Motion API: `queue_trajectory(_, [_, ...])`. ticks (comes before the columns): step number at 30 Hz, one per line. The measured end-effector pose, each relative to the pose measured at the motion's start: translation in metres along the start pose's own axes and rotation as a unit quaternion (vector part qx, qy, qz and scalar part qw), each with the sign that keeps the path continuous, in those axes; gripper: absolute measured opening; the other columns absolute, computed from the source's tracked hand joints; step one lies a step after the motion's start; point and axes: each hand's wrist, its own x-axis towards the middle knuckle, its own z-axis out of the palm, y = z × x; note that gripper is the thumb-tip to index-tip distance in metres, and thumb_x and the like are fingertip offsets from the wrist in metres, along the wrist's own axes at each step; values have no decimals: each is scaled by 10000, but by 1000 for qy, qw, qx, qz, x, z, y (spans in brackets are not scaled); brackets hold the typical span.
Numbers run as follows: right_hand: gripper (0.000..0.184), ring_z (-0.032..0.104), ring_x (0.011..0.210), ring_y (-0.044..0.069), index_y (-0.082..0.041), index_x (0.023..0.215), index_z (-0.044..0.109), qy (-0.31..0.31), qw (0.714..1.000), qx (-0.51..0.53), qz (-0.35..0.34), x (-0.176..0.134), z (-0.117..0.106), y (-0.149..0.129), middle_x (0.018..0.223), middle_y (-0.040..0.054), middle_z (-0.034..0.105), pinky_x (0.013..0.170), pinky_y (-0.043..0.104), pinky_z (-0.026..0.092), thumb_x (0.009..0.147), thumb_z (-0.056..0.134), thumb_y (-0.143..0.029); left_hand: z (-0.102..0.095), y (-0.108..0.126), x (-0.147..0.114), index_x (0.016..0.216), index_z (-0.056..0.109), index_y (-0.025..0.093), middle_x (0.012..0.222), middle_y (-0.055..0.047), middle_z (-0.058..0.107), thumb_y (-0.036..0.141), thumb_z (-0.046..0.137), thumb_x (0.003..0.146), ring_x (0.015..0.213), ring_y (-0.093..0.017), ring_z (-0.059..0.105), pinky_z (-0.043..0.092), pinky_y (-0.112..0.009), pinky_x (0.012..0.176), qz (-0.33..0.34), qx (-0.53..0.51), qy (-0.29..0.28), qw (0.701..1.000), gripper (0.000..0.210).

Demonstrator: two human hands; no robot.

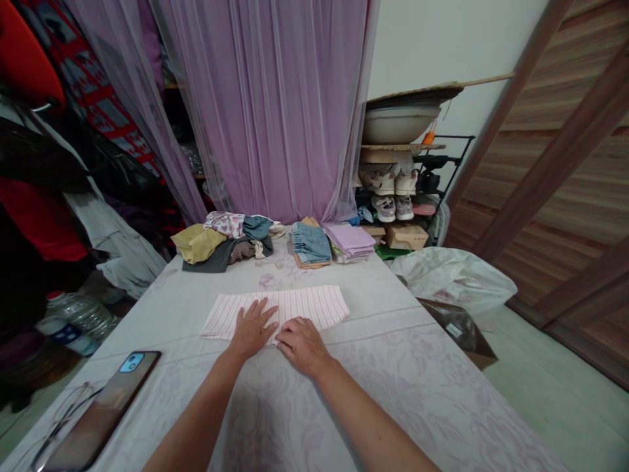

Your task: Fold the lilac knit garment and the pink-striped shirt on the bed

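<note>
Striped cloth (278,310) lay flat mid-bed, long axis running left-right, parallel to near edge. Left hand (252,328) pressed flat on it, fingers spread, gripping nothing. Right hand (301,343) at cloth's near hem, fingers curled, grasp unclear. Both equally near.

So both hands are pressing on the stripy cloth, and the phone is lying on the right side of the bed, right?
Not quite. The phone lies on the left side of the bed, near its edge, not the right. The head view shows it. The rest is right: the left hand and the right hand both rest flat on the stripy cloth.
</note>
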Motion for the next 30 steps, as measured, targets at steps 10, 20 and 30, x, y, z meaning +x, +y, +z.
queue_trajectory(10, [163, 537, 895, 171, -216, 854, 717, -15, 1000, -4, -20, -5, -1, -3, 917, 23, 667, 795, 306, 369, 925, 591, -291, -5, 5, -1, 1428, 465, 338, 1584, -63, 312, 478, 505, 920, 1451, -334, 268, 213, -605, 1136, -7, 8, -28, 1000, 529])
queue_trajectory(20, [152, 533, 907, 170, -217, 862, 707, 4, 1000, 7, -20, -9, -2, -4, 918, 23, 656, 807, 310, 366, 923, 575, -262, -12, 0, 0, 1468, 409, 312, 1609, -85, 233, 552, 506, 893, 1474, -357, 184, 163, -623, 1144, 7, -11, -76, 997, 630])
queue_trajectory(30, [155, 543, 957, 183, -219, 938, 711, 17, 999, 32, 5, -13, -5, -9, 999, 30, 667, 847, 333, 374, 913, 574, -287, -40, -6, 2, 1507, 330, 284, 1632, -89, 64, 474, 551, 838, 1495, -329, 24, 80, -587, 1169, 21, -61, -199, 978, 729])
